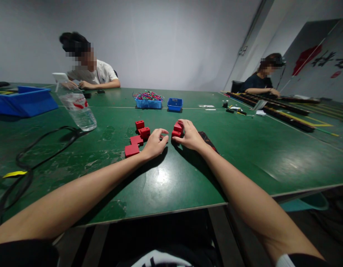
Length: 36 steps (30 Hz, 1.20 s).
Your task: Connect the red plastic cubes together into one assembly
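Two red charger plugs, one behind the other, stand on the green table in the grip of my right hand. Its thumb is at their near side and its fingers are at the far side. My left hand is held just to the left with thumb and fingers curved apart, nothing between them. Beside it on the left lies a loose row of several more red charger plugs, some showing small ports or metal prongs. A flat black item with red marks lies partly hidden behind my right wrist.
On the green table a blue basket of coloured wires and a small blue tray stand ahead. A tilted water bottle, a blue bin and a black cable are left. Two people sit across, near dark strips at right.
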Motion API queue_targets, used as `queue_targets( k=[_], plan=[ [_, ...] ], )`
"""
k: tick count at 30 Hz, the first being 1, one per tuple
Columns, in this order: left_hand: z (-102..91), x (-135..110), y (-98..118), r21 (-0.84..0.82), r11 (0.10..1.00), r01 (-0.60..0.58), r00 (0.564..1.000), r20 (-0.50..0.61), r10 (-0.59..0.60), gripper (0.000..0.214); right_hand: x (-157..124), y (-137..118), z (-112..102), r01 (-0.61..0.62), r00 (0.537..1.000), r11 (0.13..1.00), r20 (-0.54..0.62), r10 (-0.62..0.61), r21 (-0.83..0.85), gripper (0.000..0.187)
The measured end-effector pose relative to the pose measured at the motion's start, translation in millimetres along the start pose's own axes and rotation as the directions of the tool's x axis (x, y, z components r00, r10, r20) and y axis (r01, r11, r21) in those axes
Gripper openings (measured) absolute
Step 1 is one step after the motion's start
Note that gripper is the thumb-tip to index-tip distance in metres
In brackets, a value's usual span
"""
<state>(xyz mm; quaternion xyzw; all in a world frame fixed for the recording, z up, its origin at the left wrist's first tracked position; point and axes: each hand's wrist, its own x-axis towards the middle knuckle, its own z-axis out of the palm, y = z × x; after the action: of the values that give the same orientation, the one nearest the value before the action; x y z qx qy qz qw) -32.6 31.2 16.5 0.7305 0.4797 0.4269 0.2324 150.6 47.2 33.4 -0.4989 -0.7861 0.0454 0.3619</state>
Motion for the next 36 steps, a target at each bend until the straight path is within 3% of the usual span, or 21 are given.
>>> queue_targets(
  k=[5, 7, 10, 13, 20, 25, 36],
  plan=[
    [-0.3, 0, 3, -0.006, 1.000, -0.028, 0.999, -0.021, 0.028, 0.018, 0, -26, -14, 0.184, 0.972, 0.982, -0.159, -0.175, 0.043, 0.018],
    [-0.3, 0, 3, 0.005, 0.999, -0.048, 0.999, -0.020, 0.048, 0.017, -1, -33, -17, 0.205, 0.975, 0.975, -0.103, -0.196, 0.081, 0.010],
    [-0.3, 0, 3, 0.021, 0.997, -0.073, 0.997, -0.030, 0.073, 0.016, -2, -34, -16, 0.217, 0.975, 0.973, 0.040, -0.221, 0.078, 0.012],
    [-0.2, 1, 2, 0.027, 0.997, -0.079, 0.996, -0.039, 0.080, 0.015, -3, -30, -13, 0.241, 0.965, 0.969, 0.097, -0.245, 0.052, 0.012],
    [0.3, 0, 2, 0.028, 0.997, -0.075, 0.996, -0.038, 0.076, 0.016, -1, -15, -7, 0.235, 0.962, 0.972, 0.149, -0.228, -0.026, 0.032],
    [0.2, 0, 0, 0.022, 0.997, -0.076, 0.997, -0.026, 0.077, 0.017, 1, 1, -3, 0.168, 0.967, 0.979, 0.211, -0.141, -0.112, 0.043],
    [1.7, -2, -3, 0.048, 0.994, -0.093, 0.996, -0.010, 0.094, 0.017, 16, 28, -4, 0.033, 0.974, 0.970, 0.225, 0.022, -0.239, 0.054]
  ],
)
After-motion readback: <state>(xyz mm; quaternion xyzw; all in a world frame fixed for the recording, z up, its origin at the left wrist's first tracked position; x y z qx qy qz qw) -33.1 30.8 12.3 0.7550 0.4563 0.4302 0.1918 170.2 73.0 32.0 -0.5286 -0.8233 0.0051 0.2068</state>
